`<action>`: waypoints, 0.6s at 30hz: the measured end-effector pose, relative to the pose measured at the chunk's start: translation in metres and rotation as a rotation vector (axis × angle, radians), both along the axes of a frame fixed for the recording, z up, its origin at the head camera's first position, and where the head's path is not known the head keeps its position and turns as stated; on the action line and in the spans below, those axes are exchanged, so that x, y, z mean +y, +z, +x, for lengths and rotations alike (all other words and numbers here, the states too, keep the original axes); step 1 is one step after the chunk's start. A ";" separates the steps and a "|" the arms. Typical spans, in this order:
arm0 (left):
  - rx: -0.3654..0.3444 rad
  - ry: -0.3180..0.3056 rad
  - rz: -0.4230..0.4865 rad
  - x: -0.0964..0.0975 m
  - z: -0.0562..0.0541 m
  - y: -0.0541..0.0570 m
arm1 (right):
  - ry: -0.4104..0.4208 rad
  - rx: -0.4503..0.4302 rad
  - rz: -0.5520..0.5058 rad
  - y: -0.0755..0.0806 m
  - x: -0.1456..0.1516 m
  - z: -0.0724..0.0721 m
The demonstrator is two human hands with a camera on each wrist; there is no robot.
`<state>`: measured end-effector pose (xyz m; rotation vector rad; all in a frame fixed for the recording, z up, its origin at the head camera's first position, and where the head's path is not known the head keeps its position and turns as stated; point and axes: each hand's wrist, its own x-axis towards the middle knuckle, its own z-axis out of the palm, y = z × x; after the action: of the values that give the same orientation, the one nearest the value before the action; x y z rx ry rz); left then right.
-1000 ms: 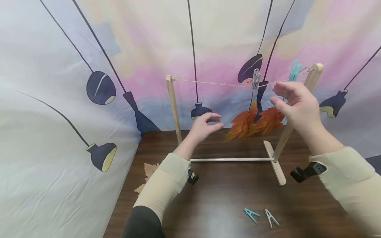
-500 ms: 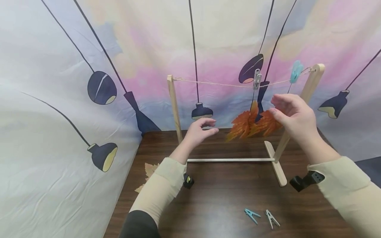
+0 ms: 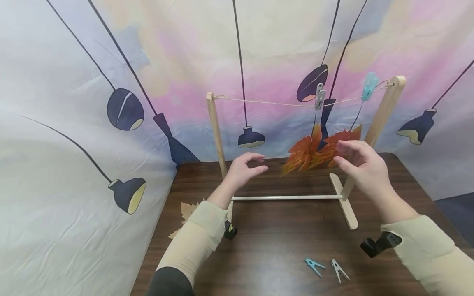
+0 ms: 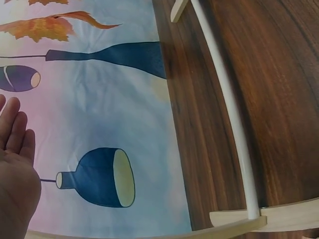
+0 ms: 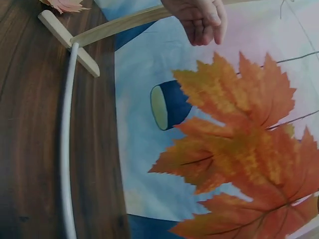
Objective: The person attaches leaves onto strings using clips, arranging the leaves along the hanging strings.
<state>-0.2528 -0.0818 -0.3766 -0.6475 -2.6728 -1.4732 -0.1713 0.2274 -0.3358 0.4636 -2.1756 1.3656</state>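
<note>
Two orange maple leaves hang from a string (image 3: pixel 270 102) by their thin stems. A grey clothespin (image 3: pixel 319 97) holds the left leaf (image 3: pixel 301 154); a light blue clothespin (image 3: pixel 369 87) holds the right leaf (image 3: pixel 348 135). My right hand (image 3: pixel 366 168) is beside the right leaf and overlaps it in the head view, fingers loosely bent and thumb apart. Farther left, my left hand (image 3: pixel 242 170) hovers in front of the rack with fingers relaxed, holding nothing. In the right wrist view the leaves (image 5: pixel 239 94) fill the right side, with the left hand (image 5: pixel 202 22) beyond.
The wooden rack has a left post (image 3: pixel 216 131), a right post (image 3: pixel 385 109) and a white crossbar (image 3: pixel 289 198). A blue clothespin (image 3: pixel 314 266) and a pale one (image 3: pixel 339 271) lie on the brown table (image 3: pixel 266 242). Beige leaves (image 3: pixel 187 211) lie left, partly behind the sleeve.
My right hand has come down from near the light blue clothespin to the right leaf's level. The left hand has drifted slightly down and left. The leaves still hang.
</note>
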 end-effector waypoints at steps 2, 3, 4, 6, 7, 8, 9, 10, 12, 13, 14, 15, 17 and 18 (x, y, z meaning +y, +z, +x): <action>0.006 0.008 -0.002 -0.002 0.001 -0.003 | -0.002 -0.004 0.002 -0.006 0.000 0.001; 0.008 0.012 -0.005 -0.002 0.002 -0.005 | -0.005 -0.009 0.006 -0.008 0.000 0.001; 0.010 0.014 -0.006 -0.002 0.002 -0.007 | -0.006 -0.013 0.006 -0.011 -0.001 0.001; 0.013 0.017 -0.015 -0.003 0.003 -0.011 | -0.007 -0.024 0.005 -0.017 -0.002 0.002; 0.010 0.012 -0.013 -0.003 0.004 -0.014 | -0.008 -0.030 0.009 -0.020 -0.002 0.002; 0.006 0.006 -0.012 -0.003 0.004 -0.016 | -0.010 -0.039 0.011 -0.022 -0.003 0.003; -0.001 0.000 -0.012 -0.003 0.005 -0.018 | -0.015 -0.048 0.017 -0.025 -0.004 0.004; -0.007 -0.007 -0.010 -0.003 0.006 -0.020 | -0.013 -0.057 0.013 -0.028 -0.005 0.005; -0.024 -0.013 -0.016 -0.003 0.007 -0.024 | -0.017 -0.072 0.018 -0.033 -0.006 0.006; -0.031 -0.013 -0.020 -0.004 0.007 -0.026 | -0.017 -0.080 0.020 -0.036 -0.007 0.007; -0.039 -0.011 -0.024 -0.004 0.008 -0.027 | -0.017 -0.086 0.021 -0.039 -0.008 0.007; -0.044 -0.009 -0.025 -0.005 0.008 -0.028 | -0.016 -0.093 0.024 -0.042 -0.008 0.007; -0.059 -0.003 -0.016 -0.006 0.008 -0.030 | -0.017 -0.107 0.032 -0.047 -0.009 0.008; -0.064 -0.002 -0.009 -0.006 0.009 -0.031 | -0.017 -0.114 0.034 -0.050 -0.009 0.008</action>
<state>-0.2441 -0.0879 -0.4074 -0.6134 -2.7280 -1.5092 -0.1630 0.2184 -0.3854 0.3879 -2.2921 1.3791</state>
